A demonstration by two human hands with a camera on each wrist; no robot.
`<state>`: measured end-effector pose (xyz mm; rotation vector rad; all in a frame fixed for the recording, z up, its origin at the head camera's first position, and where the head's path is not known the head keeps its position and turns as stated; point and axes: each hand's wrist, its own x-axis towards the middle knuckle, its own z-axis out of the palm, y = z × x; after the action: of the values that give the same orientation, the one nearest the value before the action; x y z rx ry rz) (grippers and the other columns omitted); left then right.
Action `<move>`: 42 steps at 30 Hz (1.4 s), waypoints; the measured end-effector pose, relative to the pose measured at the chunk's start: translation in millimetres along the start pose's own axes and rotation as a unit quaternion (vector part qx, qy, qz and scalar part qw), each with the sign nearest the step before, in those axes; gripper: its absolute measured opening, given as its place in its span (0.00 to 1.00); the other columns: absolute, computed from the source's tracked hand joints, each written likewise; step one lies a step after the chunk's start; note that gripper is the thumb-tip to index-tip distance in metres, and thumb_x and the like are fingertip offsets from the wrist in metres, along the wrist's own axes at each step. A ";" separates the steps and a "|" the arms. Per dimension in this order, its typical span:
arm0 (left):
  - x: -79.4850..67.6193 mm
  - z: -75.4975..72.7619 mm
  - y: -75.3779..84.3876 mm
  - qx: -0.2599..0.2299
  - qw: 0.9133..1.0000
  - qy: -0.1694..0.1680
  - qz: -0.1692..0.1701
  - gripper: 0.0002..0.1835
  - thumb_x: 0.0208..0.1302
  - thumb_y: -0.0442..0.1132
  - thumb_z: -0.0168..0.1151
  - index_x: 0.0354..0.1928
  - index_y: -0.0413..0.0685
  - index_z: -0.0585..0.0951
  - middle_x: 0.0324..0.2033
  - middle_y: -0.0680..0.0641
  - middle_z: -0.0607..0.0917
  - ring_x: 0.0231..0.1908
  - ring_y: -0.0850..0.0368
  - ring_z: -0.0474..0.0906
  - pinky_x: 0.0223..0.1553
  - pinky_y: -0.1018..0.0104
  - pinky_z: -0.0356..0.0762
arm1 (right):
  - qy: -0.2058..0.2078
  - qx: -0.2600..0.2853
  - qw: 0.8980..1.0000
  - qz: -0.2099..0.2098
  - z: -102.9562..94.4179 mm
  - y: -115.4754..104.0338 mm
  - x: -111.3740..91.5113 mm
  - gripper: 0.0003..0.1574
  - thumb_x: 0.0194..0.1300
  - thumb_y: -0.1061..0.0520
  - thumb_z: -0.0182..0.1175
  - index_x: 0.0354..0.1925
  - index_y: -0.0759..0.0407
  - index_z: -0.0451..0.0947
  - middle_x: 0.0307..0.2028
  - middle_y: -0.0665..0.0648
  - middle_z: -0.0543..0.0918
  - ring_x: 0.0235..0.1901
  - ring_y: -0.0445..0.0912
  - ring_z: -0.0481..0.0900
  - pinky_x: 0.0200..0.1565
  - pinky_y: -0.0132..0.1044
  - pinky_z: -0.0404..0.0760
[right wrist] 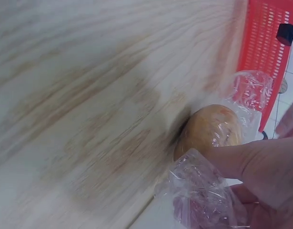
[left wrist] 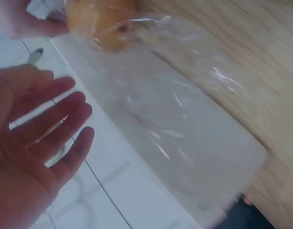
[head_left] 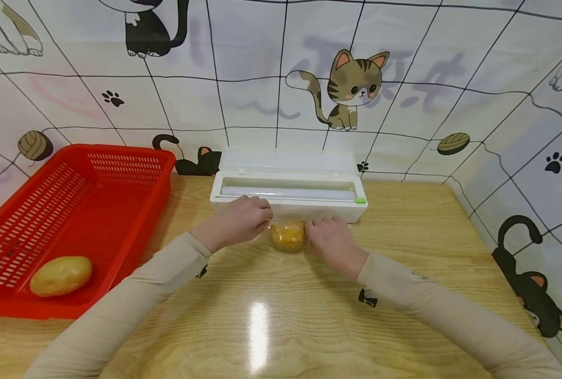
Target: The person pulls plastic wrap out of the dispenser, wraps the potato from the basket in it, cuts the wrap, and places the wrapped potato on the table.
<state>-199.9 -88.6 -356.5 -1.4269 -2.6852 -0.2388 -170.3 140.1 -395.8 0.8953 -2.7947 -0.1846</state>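
Observation:
A potato point(head_left: 287, 235) wrapped in clear cling film lies on the table, close against the front of a white cling film dispenser point(head_left: 290, 210). At its left is my left hand point(head_left: 243, 221); the left wrist view shows that hand point(left wrist: 36, 124) with fingers spread and loosely bent, nothing in them. Loose cling film point(left wrist: 184, 95) trails out beside the potato point(left wrist: 101, 21) there. My right hand point(head_left: 330, 237) is at the potato's right side. In the right wrist view its thumb lies along the potato point(right wrist: 210, 129), and bunched film point(right wrist: 198, 191) is pinched between thumb and fingers.
A red plastic basket point(head_left: 140, 231) stands at the left with one unwrapped potato point(head_left: 61, 276) inside. The dispenser's lid point(head_left: 287, 159) is raised, showing the film roll point(head_left: 290, 193). Behind, a cat-patterned covering point(head_left: 247, 100) hangs along the table's back edge.

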 end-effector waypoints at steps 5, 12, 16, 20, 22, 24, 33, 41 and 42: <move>14.7 7.3 18.5 0.003 0.999 -0.035 -0.019 0.10 0.62 0.42 0.67 0.36 0.41 0.81 0.32 0.47 0.79 0.31 0.53 0.75 0.35 0.63 0.76 | -0.001 0.013 1.000 -0.009 -2.6 -4.7 -4.2 0.09 0.54 0.64 0.66 0.25 0.58 0.74 0.18 0.52 0.75 0.18 0.46 0.72 0.21 0.36 0.67; 21.2 21.3 28.9 0.025 0.992 -0.103 -0.073 0.19 0.57 0.53 0.69 0.39 0.45 0.81 0.34 0.49 0.79 0.38 0.53 0.75 0.43 0.57 0.72 | 0.018 0.058 0.998 -0.011 -4.5 -8.5 -8.2 0.13 0.51 0.66 0.66 0.21 0.59 0.71 0.13 0.50 0.68 0.12 0.43 0.65 0.14 0.37 0.67; 26.4 21.7 25.2 -0.001 0.987 -0.123 -0.100 0.17 0.55 0.51 0.71 0.38 0.46 0.81 0.34 0.50 0.80 0.38 0.54 0.75 0.46 0.54 0.71 | -0.027 0.094 0.995 0.016 -12.5 -6.0 -9.2 0.14 0.48 0.65 0.66 0.19 0.58 0.70 0.13 0.50 0.66 0.13 0.43 0.64 0.13 0.37 0.67; 30.6 20.9 23.0 -0.017 0.984 -0.141 -0.109 0.19 0.53 0.47 0.73 0.43 0.46 0.81 0.39 0.49 0.81 0.42 0.52 0.76 0.51 0.51 0.71 | -0.103 0.140 0.984 0.046 -21.3 -2.2 -6.8 0.14 0.50 0.62 0.68 0.19 0.58 0.71 0.14 0.50 0.68 0.15 0.44 0.67 0.16 0.37 0.69; 31.4 21.4 22.9 -0.022 0.983 -0.144 -0.109 0.20 0.52 0.45 0.74 0.45 0.45 0.80 0.40 0.48 0.81 0.44 0.52 0.76 0.52 0.50 0.71 | -0.138 0.178 0.973 0.057 -22.3 0.9 -4.5 0.14 0.51 0.62 0.67 0.18 0.57 0.71 0.14 0.49 0.69 0.15 0.43 0.67 0.17 0.35 0.68; 32.0 22.2 23.1 -0.025 0.983 -0.146 -0.108 0.20 0.52 0.44 0.74 0.46 0.45 0.80 0.40 0.48 0.81 0.44 0.52 0.76 0.52 0.51 0.71 | -0.166 0.234 0.956 0.061 -22.1 5.7 -1.7 0.12 0.52 0.63 0.66 0.18 0.58 0.74 0.14 0.48 0.71 0.15 0.42 0.67 0.18 0.34 0.68; 31.6 26.0 26.4 -0.012 0.983 -0.149 -0.107 0.21 0.52 0.43 0.74 0.46 0.46 0.79 0.39 0.49 0.79 0.44 0.51 0.77 0.51 0.53 0.71 | -0.238 0.422 0.874 0.042 -16.0 28.7 9.3 0.07 0.53 0.71 0.58 0.30 0.71 0.83 0.17 0.52 0.79 0.17 0.38 0.71 0.22 0.30 0.73; 32.7 26.2 22.4 -0.017 0.982 -0.156 -0.109 0.22 0.53 0.43 0.73 0.49 0.45 0.79 0.40 0.49 0.80 0.44 0.52 0.77 0.51 0.53 0.72 | -0.324 0.519 0.776 0.153 -8.8 42.0 20.1 0.08 0.60 0.67 0.60 0.36 0.72 0.82 0.22 0.51 0.81 0.22 0.39 0.76 0.27 0.30 0.78; 33.3 24.9 21.1 -0.015 0.982 -0.153 -0.108 0.22 0.53 0.43 0.74 0.48 0.45 0.79 0.40 0.49 0.80 0.43 0.52 0.77 0.50 0.54 0.72 | -0.333 0.530 0.762 0.164 -8.5 44.8 22.8 0.08 0.61 0.66 0.60 0.37 0.72 0.82 0.22 0.50 0.81 0.22 0.38 0.76 0.27 0.30 0.78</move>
<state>-201.2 -45.3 -374.0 -1.2692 -3.1016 -0.0802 -211.6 162.5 -376.0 0.4644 -3.5812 1.5782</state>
